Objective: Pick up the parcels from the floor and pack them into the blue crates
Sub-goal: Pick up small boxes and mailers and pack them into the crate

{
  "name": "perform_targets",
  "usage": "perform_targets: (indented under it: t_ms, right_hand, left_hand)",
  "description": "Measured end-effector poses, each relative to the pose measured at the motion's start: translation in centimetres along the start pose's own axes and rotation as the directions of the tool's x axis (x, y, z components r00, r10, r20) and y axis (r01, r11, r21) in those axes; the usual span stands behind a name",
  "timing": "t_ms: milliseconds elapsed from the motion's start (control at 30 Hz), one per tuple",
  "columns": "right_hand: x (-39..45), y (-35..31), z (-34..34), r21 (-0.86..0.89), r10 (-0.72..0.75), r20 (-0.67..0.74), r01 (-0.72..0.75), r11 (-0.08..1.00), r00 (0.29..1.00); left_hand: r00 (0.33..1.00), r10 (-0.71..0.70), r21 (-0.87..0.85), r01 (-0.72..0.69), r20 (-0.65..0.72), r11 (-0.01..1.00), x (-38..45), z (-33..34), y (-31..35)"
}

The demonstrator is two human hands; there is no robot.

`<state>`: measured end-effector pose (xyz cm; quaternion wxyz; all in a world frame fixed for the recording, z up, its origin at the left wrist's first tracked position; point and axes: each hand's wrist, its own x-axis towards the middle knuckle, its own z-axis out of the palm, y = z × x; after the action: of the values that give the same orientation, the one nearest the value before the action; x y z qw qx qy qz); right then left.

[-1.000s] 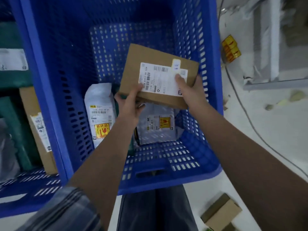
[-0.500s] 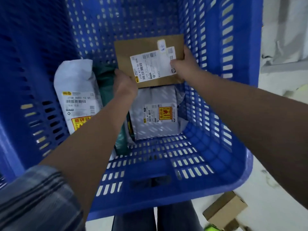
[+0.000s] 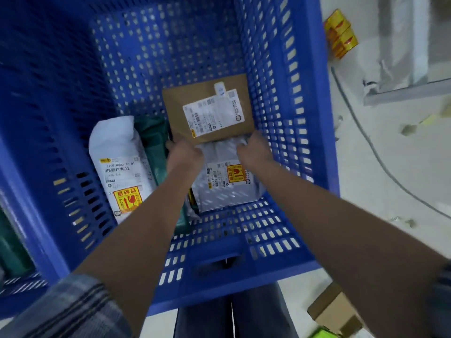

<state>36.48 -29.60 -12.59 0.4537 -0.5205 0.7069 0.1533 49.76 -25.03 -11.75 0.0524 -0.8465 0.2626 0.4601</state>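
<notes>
A brown cardboard parcel with a white label lies deep in the blue crate, against its far right side. Its near edge rests over a silver bag parcel. My left hand grips the brown parcel's near left corner with curled fingers. At the near right corner, my right hand also holds it. A white bag parcel with a yellow fragile sticker lies at the crate's left, and a dark green parcel sits between it and my left arm.
A second blue crate stands at the left edge. On the pale floor to the right are a brown carton near my legs, yellow boxes, a grey cable and a metal frame.
Both hands carried the brown parcel down from above the crate to its floor. My grip slid from the parcel's sides to its near corners.
</notes>
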Motion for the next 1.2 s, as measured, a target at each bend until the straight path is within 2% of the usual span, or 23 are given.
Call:
perform_targets:
  t_ms: [67,133,233,300,433,567,633,700,800,833,900,1033,1200]
  right_hand:
    - [-3.5,0.9,0.2,0.060,-0.024,-0.006,0.024,0.998,1.000]
    - [-7.2,1.8,-0.3,0.155,-0.058,0.012,0.056,0.986,0.998]
    - [-12.7,3.4,-1.8,0.323,-0.119,-0.023,0.120,0.939,0.993]
    - [-15.4,4.7,-2.9,0.375,-0.130,-0.130,0.170,0.911,0.983]
    - [-18.4,8.0,-5.2,0.478,0.051,-0.308,0.108,0.872,0.950]
    - [-20.8,11.4,-6.4,0.497,0.121,-0.369,0.085,0.864,0.922]
    - [-21.6,13.2,-6.6,0.580,0.245,-0.398,0.035,0.814,0.884]
    - [-22.2,15.2,-6.7,0.748,0.410,-0.356,-0.007,0.663,0.840]
    - [-22.6,19.2,-6.2,0.926,0.536,-0.117,-0.104,0.364,0.836]
    - [-22.9,20.8,-5.8,0.935,0.540,-0.054,-0.147,0.322,0.840]
    - [-23.8,24.3,-4.6,0.926,0.539,0.026,-0.224,0.305,0.842]
    - [-26.6,30.8,-1.6,0.926,0.582,0.124,-0.304,0.222,0.803]
    - [-31.5,37.3,1.8,0.941,0.647,0.204,-0.328,0.076,0.735]
  left_hand:
    - [0.996,0.001,0.034,-0.004,0.087,0.999,-2.3,0.1,-0.2]
    - [0.994,-0.016,0.037,0.012,0.112,0.999,-4.6,0.1,-0.5]
    - [0.999,0.005,-0.032,-0.003,0.042,0.999,-8.0,0.0,-0.3]
    - [0.998,0.060,-0.059,-0.061,-0.014,0.996,-10.2,-0.3,0.1]
    - [0.980,0.188,-0.061,-0.192,-0.067,0.979,-14.0,-0.6,1.4]
    - [0.934,0.351,-0.036,-0.354,-0.074,0.935,-17.2,-0.3,2.3]
    - [0.910,0.402,-0.043,-0.407,-0.098,0.912,-18.5,0.6,3.1]
    - [0.870,0.475,-0.059,-0.485,-0.136,0.872,-19.9,1.8,4.2]
    - [0.748,0.649,0.013,-0.654,-0.139,0.757,-22.2,4.8,6.1]
    - [0.707,0.697,0.039,-0.698,-0.121,0.715,-22.8,6.1,6.6]
    - [0.638,0.767,0.064,-0.765,-0.064,0.641,-24.2,8.8,7.5]
    - [0.469,0.879,0.193,-0.873,0.082,0.448,-27.0,14.5,7.6]
    - [0.445,0.850,0.350,-0.872,0.281,0.341,-31.0,20.0,5.9]
